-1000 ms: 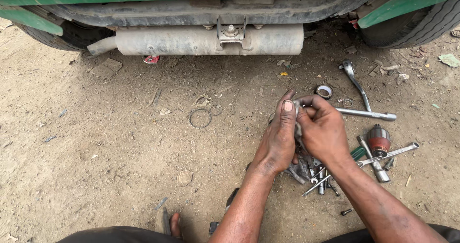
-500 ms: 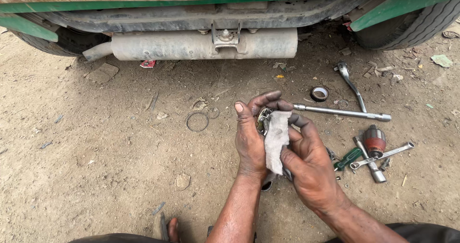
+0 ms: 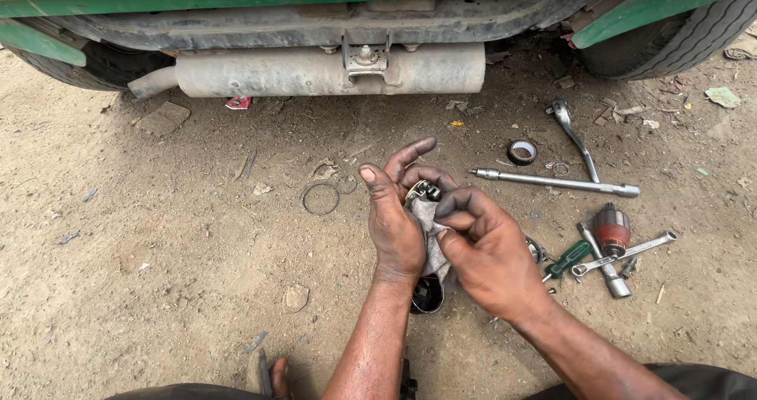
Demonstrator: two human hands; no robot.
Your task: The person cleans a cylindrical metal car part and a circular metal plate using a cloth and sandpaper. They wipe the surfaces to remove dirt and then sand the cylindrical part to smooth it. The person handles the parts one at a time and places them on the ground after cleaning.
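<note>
Head view: the small metal part (image 3: 424, 191) sits between the two hands, wrapped from below in a grey rag (image 3: 431, 234) whose long axis hangs toward 6 o'clock. The left hand (image 3: 397, 226) cups it from 9 o'clock, fingers half spread and raised toward 12. The right hand (image 3: 489, 250) closes in from 3 o'clock, thumb and fingers pinching the rag just under the part. Both hands touch it, neither nearer. Loose tools (image 3: 607, 246) lie on the dirt ground (image 3: 158, 274) at 3 o'clock.
</note>
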